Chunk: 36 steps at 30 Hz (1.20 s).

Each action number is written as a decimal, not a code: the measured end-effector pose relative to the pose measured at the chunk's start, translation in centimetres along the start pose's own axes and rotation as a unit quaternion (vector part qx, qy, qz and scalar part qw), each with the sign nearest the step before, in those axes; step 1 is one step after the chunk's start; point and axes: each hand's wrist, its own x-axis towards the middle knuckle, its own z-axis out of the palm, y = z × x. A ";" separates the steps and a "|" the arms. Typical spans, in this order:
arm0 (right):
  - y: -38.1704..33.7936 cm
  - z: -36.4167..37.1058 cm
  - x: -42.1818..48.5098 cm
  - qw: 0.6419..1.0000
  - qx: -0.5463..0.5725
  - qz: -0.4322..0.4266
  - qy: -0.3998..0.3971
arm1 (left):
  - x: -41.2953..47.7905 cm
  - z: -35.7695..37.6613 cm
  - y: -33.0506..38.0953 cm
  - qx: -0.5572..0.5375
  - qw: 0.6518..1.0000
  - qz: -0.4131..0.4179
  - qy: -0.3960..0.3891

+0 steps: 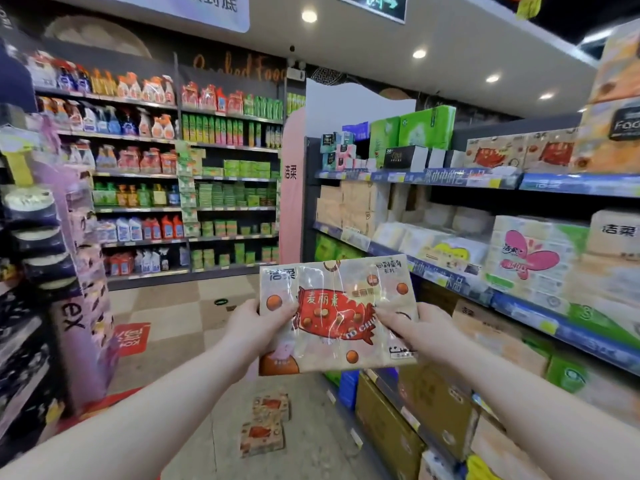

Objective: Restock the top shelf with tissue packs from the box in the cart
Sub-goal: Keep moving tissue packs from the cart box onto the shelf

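While both hands grip it, the tissue pack (337, 315) is raised before the shelves.
Left hand (254, 323) pinches its left edge, right hand (415, 329) its right — two packs (265, 424) lie on the floor.

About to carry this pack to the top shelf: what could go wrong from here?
1. Two packs on the floor lie ahead in the aisle: a trip hazard.
2. The left hand and right hand hold the tissue pack only by its side edges; the glossy wrap may slip while lifting.
3. The top shelf looks crowded, so pushing it in might topple neighbours.
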 end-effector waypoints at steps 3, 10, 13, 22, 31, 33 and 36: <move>0.5 -0.5 4.0 1.000 -0.019 0.009 0.022 | 4.8 1.9 0.1 -0.003 0.999 0.026 -0.025; 0.4 -1.4 14.6 0.993 -0.038 0.038 0.109 | 19.0 5.2 1.3 0.016 0.993 0.078 -0.090; -0.8 -1.7 18.5 0.987 -0.037 0.039 0.149 | 24.7 6.2 2.6 0.026 0.989 0.106 -0.103; -1.7 -5.0 26.4 0.964 -0.067 0.086 0.244 | 37.2 13.2 4.8 -0.005 0.968 0.162 -0.193; -1.3 -13.2 34.7 0.947 -0.119 0.048 0.294 | 45.7 22.5 9.3 -0.043 0.953 0.207 -0.217; -1.9 -15.8 36.8 0.945 -0.136 0.024 0.296 | 47.5 24.9 11.5 -0.060 0.953 0.229 -0.190; -3.2 -20.4 39.3 0.939 -0.152 -0.012 0.308 | 49.1 28.6 15.6 -0.061 0.946 0.285 -0.145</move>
